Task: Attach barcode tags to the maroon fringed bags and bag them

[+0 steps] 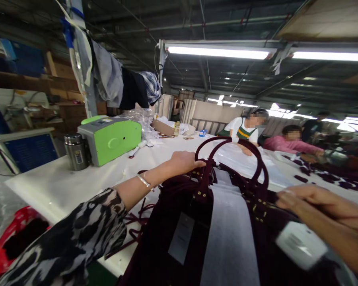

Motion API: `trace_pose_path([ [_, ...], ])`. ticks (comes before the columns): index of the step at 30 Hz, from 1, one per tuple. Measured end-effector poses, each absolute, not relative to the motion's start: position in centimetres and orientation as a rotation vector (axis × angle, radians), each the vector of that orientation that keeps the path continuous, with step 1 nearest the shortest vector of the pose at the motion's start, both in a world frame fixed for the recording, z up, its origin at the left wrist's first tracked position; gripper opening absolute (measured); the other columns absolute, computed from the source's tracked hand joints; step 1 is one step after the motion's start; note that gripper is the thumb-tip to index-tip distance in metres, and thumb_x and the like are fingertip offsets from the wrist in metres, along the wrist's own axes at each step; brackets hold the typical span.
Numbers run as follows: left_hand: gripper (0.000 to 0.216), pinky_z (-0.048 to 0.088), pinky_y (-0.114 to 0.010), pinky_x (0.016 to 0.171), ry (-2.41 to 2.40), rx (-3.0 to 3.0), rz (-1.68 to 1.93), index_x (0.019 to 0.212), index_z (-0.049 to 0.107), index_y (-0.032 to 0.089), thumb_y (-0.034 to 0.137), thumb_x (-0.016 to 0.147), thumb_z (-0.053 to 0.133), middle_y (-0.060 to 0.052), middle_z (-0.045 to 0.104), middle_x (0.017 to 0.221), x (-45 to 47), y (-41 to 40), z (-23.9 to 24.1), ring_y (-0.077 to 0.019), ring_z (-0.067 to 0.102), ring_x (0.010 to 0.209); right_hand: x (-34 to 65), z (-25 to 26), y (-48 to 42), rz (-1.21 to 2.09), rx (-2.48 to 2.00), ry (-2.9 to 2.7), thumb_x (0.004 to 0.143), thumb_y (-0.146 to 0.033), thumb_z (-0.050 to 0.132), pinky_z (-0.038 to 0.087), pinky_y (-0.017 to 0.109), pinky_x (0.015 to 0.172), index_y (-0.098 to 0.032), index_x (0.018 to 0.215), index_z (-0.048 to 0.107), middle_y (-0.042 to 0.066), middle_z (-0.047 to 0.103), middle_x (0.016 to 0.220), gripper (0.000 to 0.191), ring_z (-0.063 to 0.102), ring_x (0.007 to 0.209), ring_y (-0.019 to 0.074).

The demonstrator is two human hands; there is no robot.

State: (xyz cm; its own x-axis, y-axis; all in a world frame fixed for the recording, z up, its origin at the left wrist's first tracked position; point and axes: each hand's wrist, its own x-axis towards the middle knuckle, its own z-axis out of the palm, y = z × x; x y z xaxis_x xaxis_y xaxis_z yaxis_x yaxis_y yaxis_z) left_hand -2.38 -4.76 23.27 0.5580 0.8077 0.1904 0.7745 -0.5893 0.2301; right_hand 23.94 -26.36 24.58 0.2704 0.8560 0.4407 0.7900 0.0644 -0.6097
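My left hand (181, 163) is closed over the top edge of the dark bag (167, 216) by a handle foot, thumb in front and fingers hidden behind; my right (325, 210), a little blurred, pinches the bag's opposite upper side. The bag sits between my hands, its handles (262, 171) standing, a pale strip (231, 234) down its middle; whether the table (53, 186) bears its weight, I cannot tell. Beyond the bag, leftward, stands the green machine (116, 139). I judge this step to be steadying the bag; shifting it calls for both sides kept level, the strip undisturbed.
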Motion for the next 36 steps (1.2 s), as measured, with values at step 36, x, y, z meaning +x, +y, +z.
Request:
trace_pose_path([
  [36, 0.032, 0.048, -0.028, 0.093, 0.488, 2.398, 0.957, 0.115, 0.072, 0.024, 0.017, 0.091, 0.052, -0.002, 0.074, 0.104, -6.3, -9.6, 18.4, -0.0162, 0.065, 0.098, 11.8, 17.5, -19.6, 0.206, -1.570, -1.726, 0.094, -0.043, 0.046, 0.049, 0.030, 0.072, -0.023, 0.100, 0.069, 0.003, 0.074, 0.078, 0.031, 0.070, 0.078, 0.0219],
])
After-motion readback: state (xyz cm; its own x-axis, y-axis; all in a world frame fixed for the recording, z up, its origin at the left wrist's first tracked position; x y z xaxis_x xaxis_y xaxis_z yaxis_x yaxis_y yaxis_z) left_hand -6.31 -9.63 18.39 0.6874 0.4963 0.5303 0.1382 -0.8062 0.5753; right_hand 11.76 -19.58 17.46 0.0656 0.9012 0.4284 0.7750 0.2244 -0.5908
